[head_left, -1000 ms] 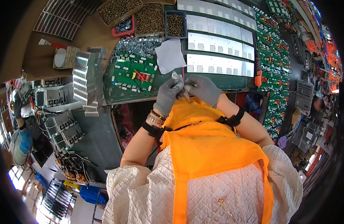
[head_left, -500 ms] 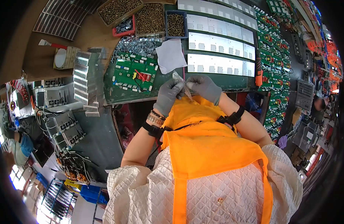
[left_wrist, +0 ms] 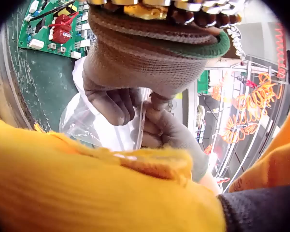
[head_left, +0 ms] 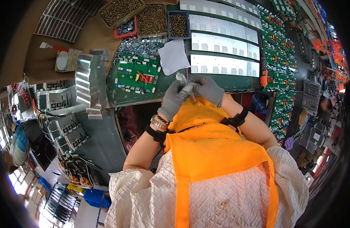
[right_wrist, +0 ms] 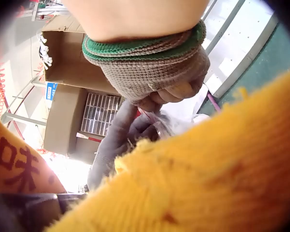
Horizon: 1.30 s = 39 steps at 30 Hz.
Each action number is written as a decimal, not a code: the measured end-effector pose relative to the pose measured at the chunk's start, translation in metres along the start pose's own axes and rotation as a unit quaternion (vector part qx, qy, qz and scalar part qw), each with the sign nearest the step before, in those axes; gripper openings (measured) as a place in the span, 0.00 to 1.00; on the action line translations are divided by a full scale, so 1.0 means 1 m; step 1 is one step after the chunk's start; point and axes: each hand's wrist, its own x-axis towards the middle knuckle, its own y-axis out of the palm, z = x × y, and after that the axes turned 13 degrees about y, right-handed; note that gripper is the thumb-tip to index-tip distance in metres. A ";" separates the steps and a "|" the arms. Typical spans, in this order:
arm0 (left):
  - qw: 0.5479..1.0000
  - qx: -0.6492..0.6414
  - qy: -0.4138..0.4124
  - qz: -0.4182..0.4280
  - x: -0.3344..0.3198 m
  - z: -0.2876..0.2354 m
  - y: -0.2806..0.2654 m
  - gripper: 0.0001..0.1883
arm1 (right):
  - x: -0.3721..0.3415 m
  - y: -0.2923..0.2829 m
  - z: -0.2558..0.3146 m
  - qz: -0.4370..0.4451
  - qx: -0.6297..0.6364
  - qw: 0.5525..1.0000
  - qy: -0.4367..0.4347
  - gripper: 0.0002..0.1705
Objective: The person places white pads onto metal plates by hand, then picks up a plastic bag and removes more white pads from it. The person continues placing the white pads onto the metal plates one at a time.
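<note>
A small clear plastic bag point(head_left: 180, 77) is between the two grey-gloved hands, just off the front edge of the green workbench. My left hand point(head_left: 173, 99) pinches it from one side, thumb and curled fingers at its edge. From the other side my right hand point(head_left: 209, 89) pinches it too, and the fingertips of both hands meet. In the left wrist view the bag point(left_wrist: 79, 121) spreads out loose and crinkled beside the left fingers. The right wrist view shows part of the bag point(right_wrist: 171, 124) under the right fingers; the orange apron hides the rest.
A green circuit board point(head_left: 137, 75) and white paper point(head_left: 173, 57) lie on the bench point(head_left: 125, 98). Behind are metal clips point(head_left: 139, 47) and bins of brass fittings point(head_left: 178, 26). Metal plates point(head_left: 224, 66) lie in rows, an orange-handled tool point(head_left: 264, 78) beside them. Another person point(head_left: 20, 142) is at far left.
My hands have drawn together, so their fingertips now overlap at the bag, where a slanting stretch of it showed between them before. The person at far left has shifted.
</note>
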 end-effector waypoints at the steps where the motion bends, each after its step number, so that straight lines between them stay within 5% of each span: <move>1: 1.000 0.000 0.000 0.000 0.001 -0.003 0.000 0.11 | 0.001 0.000 -0.001 -0.014 -0.024 0.999 -0.022 0.10; 7: 0.999 0.042 -0.014 -0.012 0.003 0.004 -0.003 0.10 | 0.004 0.004 -0.007 -0.035 -0.062 0.997 -0.031 0.10; 10: 0.997 0.064 0.027 -0.021 0.003 0.017 -0.002 0.09 | -0.005 0.007 0.003 -0.098 -0.162 0.980 -0.068 0.12; 12: 0.967 0.219 0.113 -0.066 0.004 0.025 -0.003 0.08 | -0.011 0.007 0.011 -0.142 -0.232 0.957 -0.100 0.12; 14: 0.951 0.274 0.115 -0.081 0.002 0.019 -0.011 0.08 | -0.012 0.000 0.014 -0.214 -0.207 0.952 -0.065 0.13; 18: 0.941 0.323 0.057 -0.082 -0.003 0.004 -0.012 0.10 | -0.009 -0.007 0.005 -0.218 -0.207 0.952 -0.060 0.13; 24: 0.946 0.314 0.062 -0.060 0.002 -0.004 -0.007 0.08 | -0.014 -0.020 0.010 -0.159 -0.119 0.979 -0.056 0.15; 26: 0.951 0.293 0.075 -0.060 0.003 0.000 -0.006 0.08 | -0.033 -0.020 0.028 -0.081 0.003 0.994 0.067 0.18; 29: 0.957 0.274 0.075 -0.059 0.003 -0.002 -0.004 0.08 | -0.050 -0.020 0.028 0.020 0.144 0.989 0.024 0.19; 32: 0.962 0.262 0.063 -0.048 0.003 -0.007 -0.002 0.09 | -0.060 -0.017 0.037 0.080 0.155 0.985 0.003 0.17; 36: 0.979 0.187 0.077 -0.030 0.003 0.000 0.000 0.09 | -0.046 -0.004 0.034 0.103 0.164 0.981 -0.021 0.17; 39: 0.976 0.205 0.064 -0.027 0.003 -0.006 0.002 0.08 | -0.036 0.004 0.033 0.032 0.164 0.986 0.016 0.16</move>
